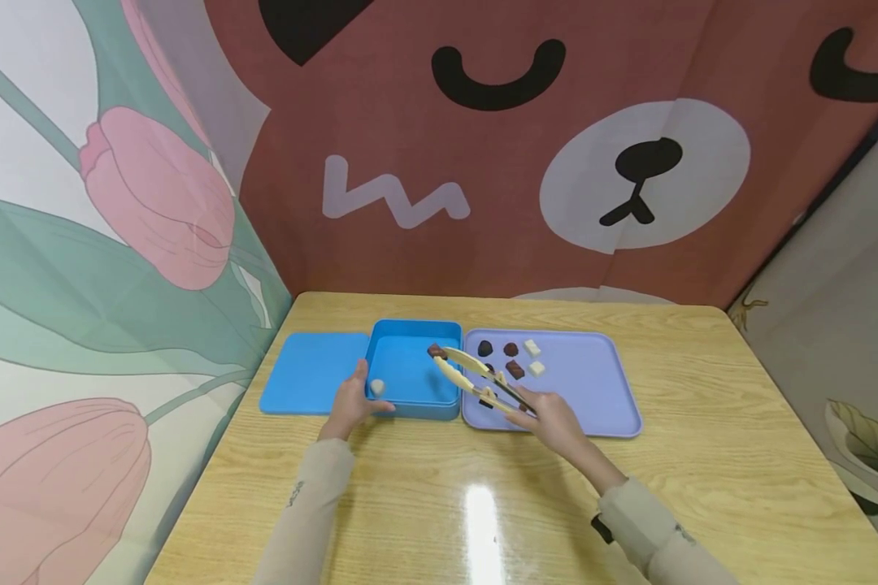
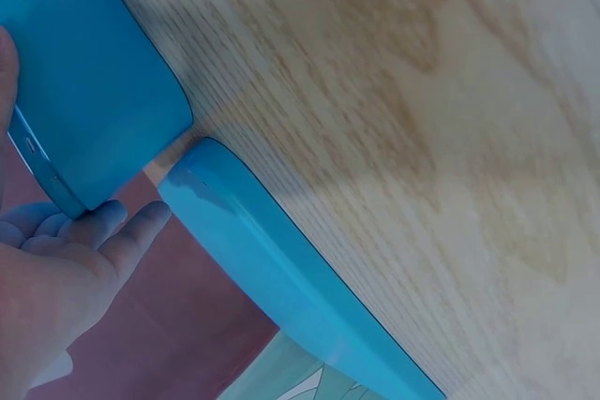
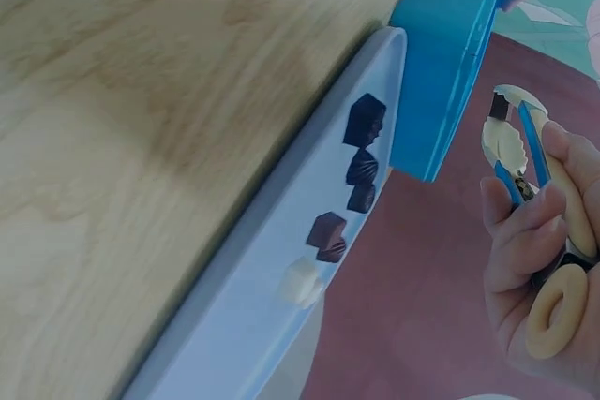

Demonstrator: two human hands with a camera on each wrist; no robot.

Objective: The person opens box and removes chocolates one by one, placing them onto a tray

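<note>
Two flat pieces flank the blue box [image 1: 413, 370] on the wooden table [image 1: 702, 455]: its blue lid [image 1: 310, 372] lying to the left, out of the way, and a lavender tray [image 1: 593, 382] touching its right side, so each carry is short. The left hand [image 1: 351, 402] rests against the box's near-left corner, fingers fairly straight — apparently steadying it. The right hand [image 1: 552, 418] is curled round cream tongs [image 1: 475, 378], squeezed on a brown chocolate [image 1: 436, 351] held over the box's open interior. One white piece [image 1: 376, 387] already sits inside. Several dark chocolates [image 1: 510, 349] and white cubes [image 1: 532, 348] wait on the tray — loosely spaced, easy to pick singly.
</note>
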